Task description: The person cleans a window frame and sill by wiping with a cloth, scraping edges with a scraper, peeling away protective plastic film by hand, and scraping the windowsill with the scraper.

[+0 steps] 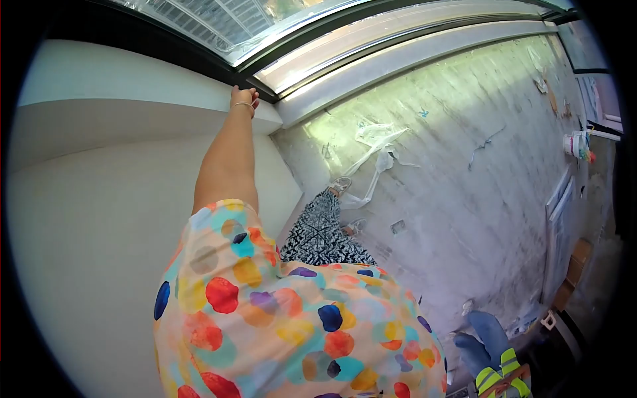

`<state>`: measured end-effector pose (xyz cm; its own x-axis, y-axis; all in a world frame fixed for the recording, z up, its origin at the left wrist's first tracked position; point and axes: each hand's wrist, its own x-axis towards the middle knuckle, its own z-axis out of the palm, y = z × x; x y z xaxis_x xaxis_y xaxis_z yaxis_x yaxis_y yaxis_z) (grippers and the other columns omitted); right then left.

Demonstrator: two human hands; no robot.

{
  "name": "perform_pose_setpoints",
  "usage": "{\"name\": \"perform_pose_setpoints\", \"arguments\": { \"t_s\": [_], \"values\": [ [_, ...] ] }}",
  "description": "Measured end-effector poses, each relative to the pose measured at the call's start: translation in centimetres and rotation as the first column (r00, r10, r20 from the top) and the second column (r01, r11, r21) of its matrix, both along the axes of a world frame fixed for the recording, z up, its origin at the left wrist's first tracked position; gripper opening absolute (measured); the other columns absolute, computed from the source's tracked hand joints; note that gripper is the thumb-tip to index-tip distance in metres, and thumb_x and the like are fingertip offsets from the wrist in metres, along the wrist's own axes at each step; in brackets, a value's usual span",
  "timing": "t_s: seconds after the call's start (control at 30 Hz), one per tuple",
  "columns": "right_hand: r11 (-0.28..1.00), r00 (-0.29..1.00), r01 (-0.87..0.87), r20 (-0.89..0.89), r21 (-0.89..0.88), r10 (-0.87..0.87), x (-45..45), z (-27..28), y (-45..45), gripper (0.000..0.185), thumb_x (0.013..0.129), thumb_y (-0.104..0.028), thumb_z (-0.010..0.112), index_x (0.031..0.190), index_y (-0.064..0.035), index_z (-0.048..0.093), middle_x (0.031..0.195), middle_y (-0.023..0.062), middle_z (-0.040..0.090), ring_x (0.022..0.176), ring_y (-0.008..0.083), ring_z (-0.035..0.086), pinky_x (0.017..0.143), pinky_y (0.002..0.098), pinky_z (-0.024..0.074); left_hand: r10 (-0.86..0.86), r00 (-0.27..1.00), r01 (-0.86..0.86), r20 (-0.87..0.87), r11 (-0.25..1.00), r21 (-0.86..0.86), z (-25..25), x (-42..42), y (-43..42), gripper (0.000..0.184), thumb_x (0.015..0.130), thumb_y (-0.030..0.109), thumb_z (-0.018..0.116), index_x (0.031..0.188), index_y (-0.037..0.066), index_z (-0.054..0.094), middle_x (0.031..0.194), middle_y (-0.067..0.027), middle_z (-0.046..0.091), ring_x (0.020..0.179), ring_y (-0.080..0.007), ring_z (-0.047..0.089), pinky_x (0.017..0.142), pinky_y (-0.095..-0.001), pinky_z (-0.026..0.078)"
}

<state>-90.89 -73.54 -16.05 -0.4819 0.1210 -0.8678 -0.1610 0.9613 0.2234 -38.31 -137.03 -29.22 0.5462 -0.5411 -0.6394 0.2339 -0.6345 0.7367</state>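
Note:
My left hand (244, 98) reaches out ahead to the lower corner of the dark window frame (267, 90), where the frame meets the pale wall ledge (133, 73). Its fingers look curled, with a thin bracelet (245, 104) at the wrist. Whatever the fingers may hold is too small to make out. My right hand does not show; my dotted shirt (298, 325) fills the lower part of the view.
Torn plastic sheeting (381, 142) lies on the dusty floor (458, 192) by my shoe (341, 184). A white bucket (576, 144) and leaning panels (559, 232) stand at the right. Another person in a yellow safety vest (501, 379) is at the lower right.

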Motion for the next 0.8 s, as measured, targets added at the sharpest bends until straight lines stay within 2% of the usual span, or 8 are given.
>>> {"name": "perform_pose_setpoints", "arguments": {
  "t_s": [0.13,0.2,0.3,0.37,0.43,0.47,0.63,0.8],
  "values": [
    [1.0,1.0,0.017,0.024,-0.008,-0.017,0.9,0.2,0.8,0.044,0.071,-0.015,0.067,0.111,0.0025,0.056,0.099,0.0183,0.064,0.091,0.0295,0.063,0.079,0.0382,0.0496,-0.016,1.0,0.016,-0.021,1.0,-0.019,1.0,-0.2,-0.7,0.071,0.089,-0.001,0.052,0.146,0.022,0.018,0.097,-0.0063,0.065,0.066,-0.0088,0.06,0.055,-0.0235,0.047],
    [1.0,0.999,0.021,0.037,-0.022,-0.021,1.6,0.3,1.9,0.044,0.071,-0.015,0.067,0.111,0.0025,0.056,0.1,0.0183,0.064,0.091,0.0295,0.063,0.079,0.0383,0.0496,0.028,0.995,-0.03,-0.093,0.999,-0.016,-0.4,0.9,-1.1,0.077,0.082,-0.001,0.062,0.143,0.027,0.025,0.081,-0.0013,0.062,0.059,-0.0096,0.058,0.052,-0.0239,0.045],
    [0.998,0.999,0.033,0.005,-0.048,-0.033,3.3,1.2,2.8,0.045,0.071,-0.015,0.067,0.111,0.0024,0.056,0.1,0.0183,0.064,0.091,0.0296,0.063,0.079,0.0383,0.0496,0.022,0.997,-0.019,-0.076,0.999,0.028,-4.0,3.5,-2.2,0.071,0.081,0.001,0.063,0.137,0.03,0.03,0.079,0.0004,0.064,0.061,-0.0077,0.061,0.049,-0.0215,0.047],
    [0.993,0.992,0.097,-0.07,-0.063,-0.101,3.7,0.8,3.5,0.051,0.069,-0.023,0.071,0.112,0.0,0.057,0.103,0.0175,0.064,0.095,0.0301,0.063,0.084,0.0361,0.0499,-0.082,0.984,0.094,-0.16,0.993,0.068,-9.2,8.0,-4.8,0.061,0.083,0.003,0.063,0.13,0.03,0.034,0.075,0.0017,0.064,0.061,-0.0064,0.062,0.047,-0.0198,0.047],
    [0.987,0.986,0.148,-0.071,-0.062,-0.152,4.0,0.1,4.0,0.053,0.068,-0.024,0.07,0.115,-0.003,0.056,0.103,0.0166,0.063,0.091,0.0276,0.062,0.08,0.036,0.0502,-0.175,0.975,0.188,-0.137,0.978,0.086,-12.5,10.1,-6.6,0.014,0.088,0.012,0.058,0.101,0.015,0.06,0.07,0.0041,0.063,0.056,-0.0061,0.059,0.046,-0.0173,0.047],
    [0.979,0.979,0.195,-0.045,-0.063,-0.198,4.3,0.9,3.4,0.056,0.07,-0.025,0.07,0.12,-0.0039,0.053,0.11,0.0162,0.061,0.097,0.0272,0.061,0.084,0.0355,0.0492,-0.152,0.98,0.167,-0.131,0.98,0.109,-12.0,9.8,-6.6,0.011,0.09,0.016,0.056,0.085,0.013,0.064,0.069,0.0043,0.062,0.055,-0.006,0.057,0.047,-0.0163,0.047],
    [0.978,0.97,0.199,-0.131,-0.056,-0.205,5.2,0.3,4.5,0.05,0.07,-0.028,0.069,0.111,-0.0015,0.06,0.107,0.018,0.064,0.094,0.0285,0.063,0.081,0.0352,0.0505,-0.181,0.982,0.188,-0.062,0.973,0.134,-11.2,8.7,-7.0,0.011,0.088,0.02,0.061,0.086,0.01,0.064,0.075,0.0024,0.064,0.059,-0.0074,0.058,0.051,-0.0152,0.05],
    [0.966,0.968,0.251,-0.043,0.056,-0.249,5.4,1.4,4.2,0.055,0.077,-0.03,0.066,0.125,-0.0057,0.051,0.117,0.0144,0.059,0.102,0.0242,0.059,0.087,0.033,0.0471,-0.252,0.968,0.247,0.018,0.958,0.148,-11.0,8.4,-7.2,0.017,0.09,0.023,0.056,0.091,0.01,0.066,0.079,0.0021,0.065,0.064,-0.0072,0.059,0.055,-0.016,0.051]
  ]
}}
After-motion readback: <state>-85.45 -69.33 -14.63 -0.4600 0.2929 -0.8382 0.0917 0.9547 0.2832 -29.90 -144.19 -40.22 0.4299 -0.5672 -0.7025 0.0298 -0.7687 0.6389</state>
